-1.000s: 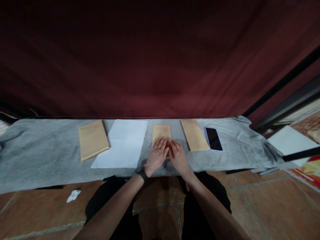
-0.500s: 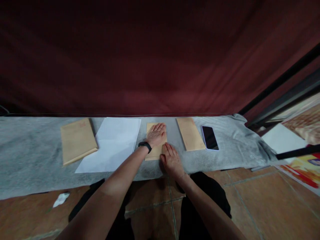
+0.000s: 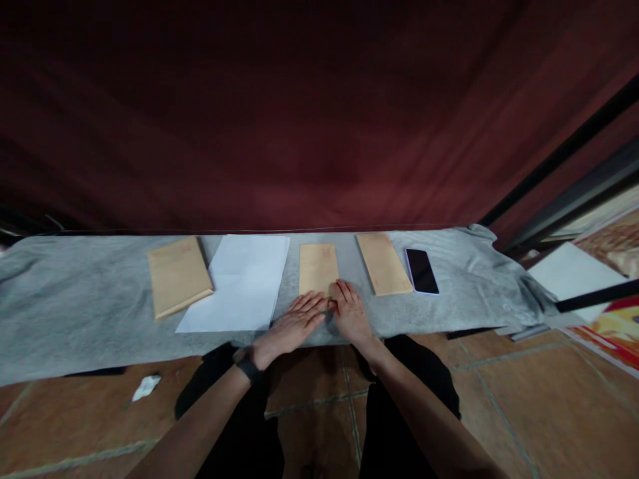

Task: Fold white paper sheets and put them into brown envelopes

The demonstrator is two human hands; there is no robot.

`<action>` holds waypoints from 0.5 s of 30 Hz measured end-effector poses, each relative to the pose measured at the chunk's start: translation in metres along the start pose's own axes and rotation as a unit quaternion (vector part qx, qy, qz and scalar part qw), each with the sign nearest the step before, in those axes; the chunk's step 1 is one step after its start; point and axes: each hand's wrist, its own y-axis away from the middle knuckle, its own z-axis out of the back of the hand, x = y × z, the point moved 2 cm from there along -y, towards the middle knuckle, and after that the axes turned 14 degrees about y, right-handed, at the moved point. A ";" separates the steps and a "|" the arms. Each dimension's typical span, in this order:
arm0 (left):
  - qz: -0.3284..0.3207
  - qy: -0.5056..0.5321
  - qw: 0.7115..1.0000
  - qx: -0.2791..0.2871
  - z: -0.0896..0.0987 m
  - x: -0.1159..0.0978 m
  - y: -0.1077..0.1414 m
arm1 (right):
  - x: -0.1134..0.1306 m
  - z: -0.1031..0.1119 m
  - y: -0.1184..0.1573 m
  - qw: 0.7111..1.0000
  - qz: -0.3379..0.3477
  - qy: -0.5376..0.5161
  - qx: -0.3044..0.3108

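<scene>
In front of me a small brown paper envelope (image 3: 318, 266) lies flat on the grey cloth. My left hand (image 3: 298, 322), a dark band on its wrist, rests with fingers stretched out across the envelope's near edge. At the near right corner my right hand (image 3: 349, 311) lies on the paper, its fingers extended and slightly bent. The near edge is partly covered by both hands. White paper sheets (image 3: 244, 283) lie to the left, partly beneath a larger brown envelope (image 3: 178, 276). A stack of small brown envelopes (image 3: 383, 264) sits to the right of my right hand.
A phone (image 3: 422, 271) with a dark screen lies right of the stack. The grey cloth (image 3: 469, 279) covers a narrow surface before a dark red curtain (image 3: 319, 153). A white scrap (image 3: 146, 387) lies on the tiled floor. Printed boxes and a dark frame stand at the right.
My left hand has slid from the envelope's upper part down to its near edge, uncovering the top. My right hand stays at the lower right. The view has shifted slightly.
</scene>
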 end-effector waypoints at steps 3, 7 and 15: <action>0.016 -0.051 0.996 -0.072 -0.012 -0.010 0.018 | 0.003 0.007 0.001 1.000 0.004 -0.002 -0.021; 0.048 -0.087 0.983 -0.155 -0.021 -0.011 0.026 | 0.015 0.013 0.014 0.995 0.097 -0.019 -0.019; 0.137 0.024 0.952 -0.273 -0.023 -0.008 0.019 | 0.030 0.006 0.038 0.991 0.136 0.008 0.011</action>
